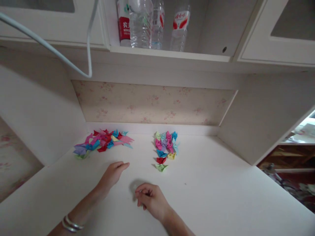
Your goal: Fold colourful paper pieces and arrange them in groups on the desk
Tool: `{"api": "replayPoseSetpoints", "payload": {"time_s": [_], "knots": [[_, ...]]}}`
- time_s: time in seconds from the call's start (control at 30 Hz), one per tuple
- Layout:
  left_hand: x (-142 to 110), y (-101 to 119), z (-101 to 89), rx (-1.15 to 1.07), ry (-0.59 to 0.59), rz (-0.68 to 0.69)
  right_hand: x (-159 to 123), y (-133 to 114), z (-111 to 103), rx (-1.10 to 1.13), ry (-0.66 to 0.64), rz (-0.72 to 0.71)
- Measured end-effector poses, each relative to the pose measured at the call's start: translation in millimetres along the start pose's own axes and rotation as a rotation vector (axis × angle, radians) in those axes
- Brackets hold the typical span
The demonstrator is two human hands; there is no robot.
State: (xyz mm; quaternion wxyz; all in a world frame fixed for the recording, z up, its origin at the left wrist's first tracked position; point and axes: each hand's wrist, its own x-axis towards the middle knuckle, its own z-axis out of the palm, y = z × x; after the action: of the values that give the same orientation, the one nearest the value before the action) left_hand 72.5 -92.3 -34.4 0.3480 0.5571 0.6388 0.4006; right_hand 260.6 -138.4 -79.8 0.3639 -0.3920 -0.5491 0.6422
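My left hand [114, 174] is just above the white tabletop, below the left pile of folded paper pieces [104, 140]. Its thumb points right and its other fingers are partly hidden; nothing shows in it. My right hand [151, 199] hovers lower and to the right, casting a shadow, with its fingers curled in toward the thumb and nothing visible in them. Ahead of it is a second group of folded origami pieces [167, 141], set closer together. At its near end sit a red piece [161, 160], a yellow piece [171, 156] and a light green piece [161, 167].
A white tabletop [209, 183] runs back to a floral-papered wall [152, 103]. White side panels [261, 108] bound it. Overhead, a shelf [172, 54] holds several plastic bottles [180, 26]. A white cable [54, 50] hangs at the upper left.
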Motion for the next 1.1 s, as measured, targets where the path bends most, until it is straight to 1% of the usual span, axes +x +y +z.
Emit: {"api": "replayPoseSetpoints", "payload": {"time_s": [0.1, 0.2, 0.3, 0.47, 0.6, 0.67, 0.77, 0.83, 0.9, 0.97, 1.03, 1.1], "knots": [[-19, -21, -0.5, -0.058, -0.099, -0.034, -2, -1, 1, -0.017, 0.025, -0.002], [-27, -31, 3.0, -0.086, -0.186, -0.046, -2, -1, 1, -0.03, 0.056, -0.003], [-26, -32, 3.3, -0.143, -0.205, -0.096, -2, -1, 2, -0.018, 0.06, -0.006], [-25, -33, -1.4, -0.223, -0.208, -0.121, 1, -4, 6, 0.007, 0.059, -0.016], [-26, -33, -3.1, -0.237, -0.212, -0.124, 16, -14, 16, 0.018, 0.053, 0.001], [-26, -34, -3.3, -0.26, -0.222, -0.121, 32, -25, 22, 0.002, 0.044, -0.007], [-24, -35, -3.6, -0.347, -0.21, -0.147, 67, -46, 35, -0.073, 0.075, -0.091], [-22, -35, -4.1, -0.426, -0.175, -0.191, 96, -60, 48, -0.144, 0.113, -0.166], [-19, -35, -4.4, -0.498, -0.153, -0.24, 126, -70, 66, -0.26, 0.112, -0.242], [-17, -36, -4.3, -0.549, -0.158, -0.271, 153, -74, 89, -0.467, 0.054, -0.336], [-14, -39, -3.8, -0.577, -0.159, -0.288, 175, -73, 114, -0.754, -0.046, -0.414], [-10, -43, -3.7, -0.595, -0.129, -0.308, 194, -69, 137, -1.054, -0.14, -0.415]]}}
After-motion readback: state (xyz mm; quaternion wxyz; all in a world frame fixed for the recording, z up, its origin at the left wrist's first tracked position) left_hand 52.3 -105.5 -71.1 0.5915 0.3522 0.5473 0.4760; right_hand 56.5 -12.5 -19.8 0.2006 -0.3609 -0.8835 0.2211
